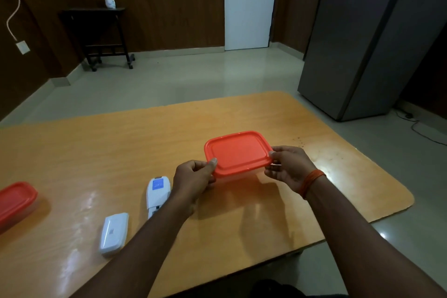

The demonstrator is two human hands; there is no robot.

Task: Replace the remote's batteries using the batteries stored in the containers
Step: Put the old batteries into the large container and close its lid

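Observation:
A clear container with a red lid [238,152] is held a little above the wooden table [169,128]. My left hand [193,180] grips its left corner, thumb on the lid's rim. My right hand [287,167] grips its right edge, fingers curled around the rim. The lid sits on the container and its contents are hidden. A white remote [157,192] lies face down just left of my left hand, its lower end partly hidden by my forearm. Its separate white battery cover [113,232] lies further left and nearer to me.
A second red-lidded container [14,201] stands at the table's left edge, cut off by the frame. A grey refrigerator [362,38] stands beyond the table's right corner. A white door [250,5] and a dark side table [96,31] are along the back wall.

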